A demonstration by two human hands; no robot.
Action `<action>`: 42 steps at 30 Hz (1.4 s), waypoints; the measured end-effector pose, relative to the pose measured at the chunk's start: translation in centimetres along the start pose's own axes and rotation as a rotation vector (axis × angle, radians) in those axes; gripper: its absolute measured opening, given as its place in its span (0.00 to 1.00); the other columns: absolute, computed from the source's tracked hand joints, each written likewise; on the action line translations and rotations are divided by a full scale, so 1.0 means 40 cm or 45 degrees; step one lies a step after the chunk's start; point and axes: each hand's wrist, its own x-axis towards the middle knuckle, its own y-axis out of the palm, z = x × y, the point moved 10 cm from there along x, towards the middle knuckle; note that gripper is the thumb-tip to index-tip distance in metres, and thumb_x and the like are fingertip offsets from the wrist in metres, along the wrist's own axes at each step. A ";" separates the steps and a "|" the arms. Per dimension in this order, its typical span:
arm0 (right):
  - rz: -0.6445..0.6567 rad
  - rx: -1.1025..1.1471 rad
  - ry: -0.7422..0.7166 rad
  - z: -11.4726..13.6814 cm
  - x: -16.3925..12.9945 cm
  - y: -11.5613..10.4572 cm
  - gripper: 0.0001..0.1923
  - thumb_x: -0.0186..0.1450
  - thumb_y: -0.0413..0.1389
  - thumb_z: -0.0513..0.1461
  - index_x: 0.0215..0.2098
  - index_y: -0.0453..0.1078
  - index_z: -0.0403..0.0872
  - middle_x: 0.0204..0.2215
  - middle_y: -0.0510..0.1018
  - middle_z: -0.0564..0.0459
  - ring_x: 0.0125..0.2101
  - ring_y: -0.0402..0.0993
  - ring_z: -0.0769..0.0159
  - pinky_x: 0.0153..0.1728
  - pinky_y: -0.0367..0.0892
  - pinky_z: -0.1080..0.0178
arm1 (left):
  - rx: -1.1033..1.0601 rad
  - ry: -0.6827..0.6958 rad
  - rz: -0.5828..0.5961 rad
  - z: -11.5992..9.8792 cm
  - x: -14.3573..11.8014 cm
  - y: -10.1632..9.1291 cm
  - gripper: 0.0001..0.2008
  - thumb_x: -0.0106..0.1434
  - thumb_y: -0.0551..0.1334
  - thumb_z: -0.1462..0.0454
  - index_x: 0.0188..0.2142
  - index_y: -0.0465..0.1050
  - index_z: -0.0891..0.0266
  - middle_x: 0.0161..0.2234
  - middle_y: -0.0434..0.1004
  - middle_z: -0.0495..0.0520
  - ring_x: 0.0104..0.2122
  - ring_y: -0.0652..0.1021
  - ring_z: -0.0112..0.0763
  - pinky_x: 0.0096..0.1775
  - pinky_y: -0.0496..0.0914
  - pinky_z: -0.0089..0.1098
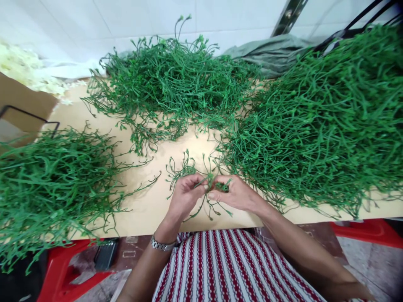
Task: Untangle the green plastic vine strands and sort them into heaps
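Seen from the head camera, a person in a red-and-white striped garment works bare-handed at a pale table, a green artificial sprig held up just above the near edge. The left hand has its thumb and forefinger closed on the sprig, the other fingers curled in behind. The right hand meets it almost tip to tip, thumb and forefinger pinched about a small green clump with only a slight gap between them; whether they also grip the sprig cannot be told. Thin stems fan out above and below the two hands, and a few loose stems lie just beyond the left one.

Green heaps ring the work on three sides. The left pile spills over the table's front edge, the rear pile stands near the tiled wall, and the right pile, the largest, reaches close to the right forearm. A grey-green cloth is bunched behind, below a metal post. Pale yellow flowers fill the far left corner beside a brown box.

A silver watch circles the left wrist. Below the table show a red stool at left, another red seat at right and a dark, flat object.
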 end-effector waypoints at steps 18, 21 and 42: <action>-0.229 -0.086 -0.304 0.058 -0.007 -0.015 0.06 0.60 0.51 0.35 0.26 0.66 0.44 0.19 0.66 0.59 0.20 0.57 0.76 0.22 0.53 0.73 | -0.948 -0.339 -0.258 0.073 -0.010 0.005 0.09 0.48 0.58 0.77 0.27 0.67 0.64 0.22 0.70 0.48 0.24 0.72 0.24 0.27 0.66 0.22; -0.158 -0.196 -0.409 0.076 -0.013 0.001 0.06 0.59 0.50 0.31 0.25 0.64 0.44 0.20 0.67 0.58 0.21 0.58 0.76 0.24 0.53 0.72 | -0.892 -0.365 -0.177 0.071 -0.012 0.022 0.06 0.49 0.57 0.75 0.24 0.65 0.65 0.17 0.67 0.48 0.19 0.69 0.24 0.23 0.63 0.23; 0.177 0.097 -0.441 0.076 0.006 0.021 0.09 0.60 0.49 0.37 0.22 0.62 0.44 0.17 0.62 0.58 0.20 0.56 0.74 0.22 0.54 0.71 | -1.009 -0.454 -0.102 0.070 -0.018 0.067 0.07 0.40 0.54 0.75 0.19 0.59 0.65 0.13 0.55 0.44 0.14 0.59 0.18 0.19 0.56 0.21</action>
